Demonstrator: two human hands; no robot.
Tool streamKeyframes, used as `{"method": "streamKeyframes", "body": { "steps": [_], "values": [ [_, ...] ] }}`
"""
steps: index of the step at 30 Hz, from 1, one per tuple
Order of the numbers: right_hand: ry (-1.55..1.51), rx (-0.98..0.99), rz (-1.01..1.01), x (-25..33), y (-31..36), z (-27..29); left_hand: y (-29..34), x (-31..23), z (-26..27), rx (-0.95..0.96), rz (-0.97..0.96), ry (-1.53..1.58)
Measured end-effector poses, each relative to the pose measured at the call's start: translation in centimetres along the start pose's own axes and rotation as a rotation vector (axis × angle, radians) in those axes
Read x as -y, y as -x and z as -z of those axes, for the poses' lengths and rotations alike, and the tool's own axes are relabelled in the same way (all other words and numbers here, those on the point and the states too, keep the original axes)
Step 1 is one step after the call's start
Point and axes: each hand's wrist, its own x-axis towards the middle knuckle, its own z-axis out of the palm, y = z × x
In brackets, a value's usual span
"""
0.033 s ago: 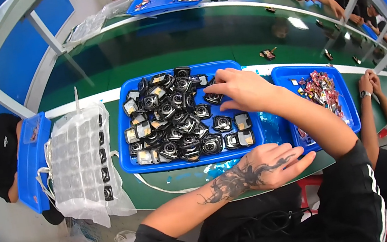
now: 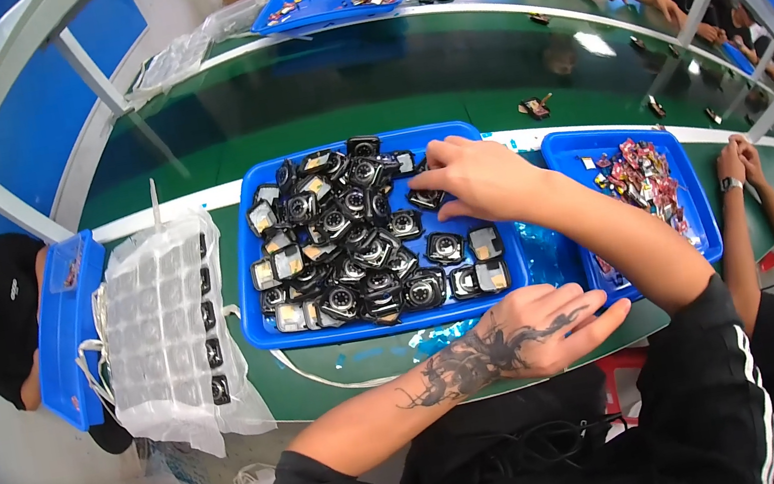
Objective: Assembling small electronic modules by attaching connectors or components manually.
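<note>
A blue tray [image 2: 380,327] in front of me holds a heap of black smartwatch housings [image 2: 343,219], some with round sensor backs up, others showing a grey and tan inner side. My right hand [image 2: 478,177] reaches over the tray's right part. Its index finger and thumb are on either side of one smartwatch housing [image 2: 425,198], which the fingers partly cover. Below the tray's right corner, my left hand [image 2: 548,330] lies palm down near the table edge, its fingers loosely stretched to the right. Nothing shows in it, though its underside is hidden.
To the right, a second blue tray [image 2: 709,226] holds small reddish parts [image 2: 641,181]. Clear plastic blister trays [image 2: 152,325] lie at left, with several black pieces along one side. Beyond runs a green conveyor belt [image 2: 283,96] bearing scattered parts. Co-workers sit around.
</note>
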Motion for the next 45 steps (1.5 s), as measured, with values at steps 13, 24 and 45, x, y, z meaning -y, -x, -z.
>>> {"method": "streamKeyframes", "body": {
  "steps": [13,24,45],
  "values": [
    [-0.868,-0.486,-0.663,4.2,6.6,1.8,-0.5,2.0,0.7,-0.715,0.996,0.223],
    [0.079,-0.210,-0.865,-3.4,18.1,5.1,-1.1,1.9,0.6,-0.502,1.337,0.976],
    [-0.494,-0.558,-0.860,-2.5,19.4,6.4,-1.0,1.6,0.7,-0.252,1.189,0.784]
  ]
}}
